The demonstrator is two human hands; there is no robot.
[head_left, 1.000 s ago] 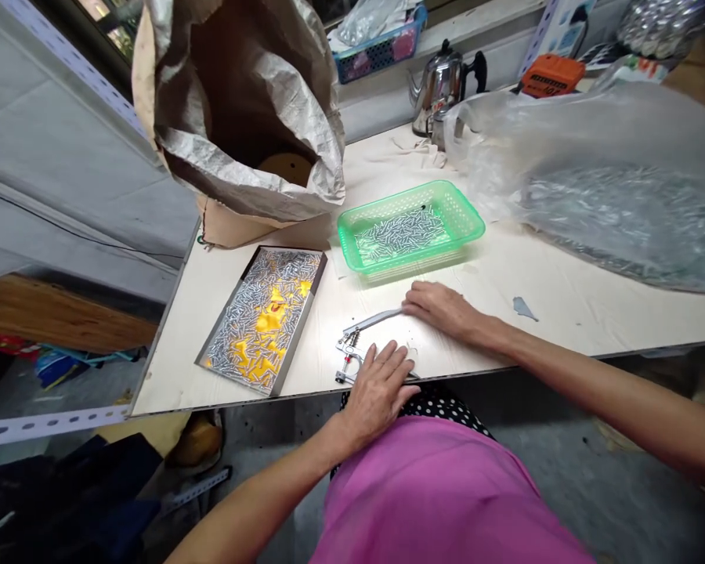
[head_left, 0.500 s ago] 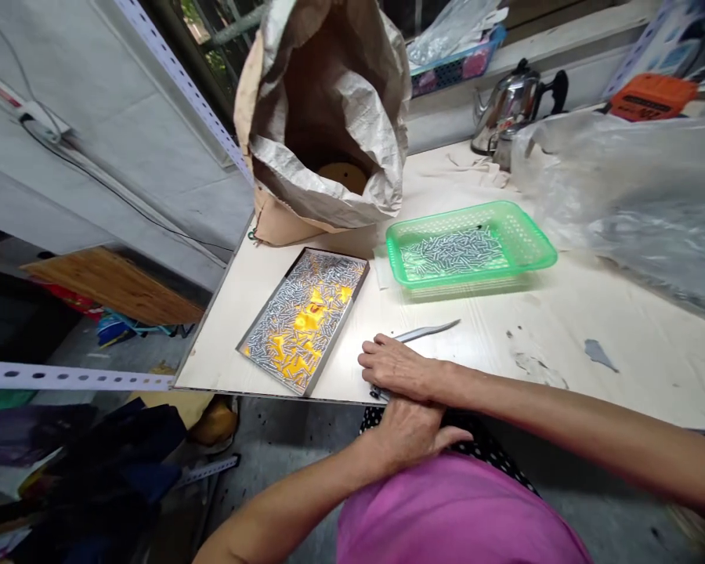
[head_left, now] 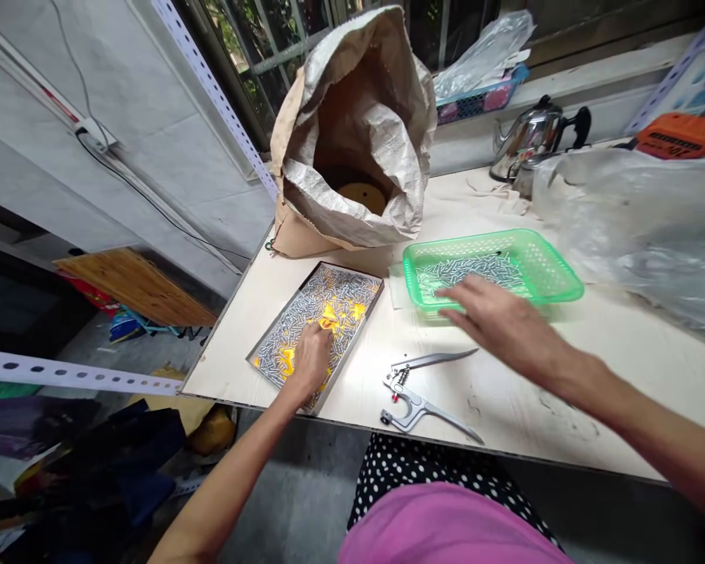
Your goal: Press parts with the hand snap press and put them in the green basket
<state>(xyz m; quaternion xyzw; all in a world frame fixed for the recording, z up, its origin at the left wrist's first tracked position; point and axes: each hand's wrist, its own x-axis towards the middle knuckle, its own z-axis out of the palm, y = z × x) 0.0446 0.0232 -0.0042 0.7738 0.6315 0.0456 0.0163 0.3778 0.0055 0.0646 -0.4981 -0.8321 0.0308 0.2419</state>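
My left hand (head_left: 313, 356) is down in the shallow metal tray (head_left: 346, 342), its fingers curled together among small silvery pins (head_left: 311, 298) on a yellow bottom. What the fingertips grip, if anything, is hidden. Over the near rim of the green plastic basket (head_left: 555, 290) hovers my right hand (head_left: 493, 317), slightly blurred, with its fingers stretched out and apart. More silvery pins (head_left: 487, 269) lie in that basket. Between the hands, a pair of grey snap-fastener pliers (head_left: 414, 411) rests on the table near its front edge, jaws apart.
A large paper sack (head_left: 358, 157) gapes at the back of the table (head_left: 223, 352). Behind the basket stand a metal kettle (head_left: 529, 141) and an orange object (head_left: 678, 135). Clear plastic sheeting (head_left: 634, 211) covers the right side.
My hands have parted from lying one over the other at the table edge. The left moved into the tray, the right to the basket. The pliers are now uncovered on the table.
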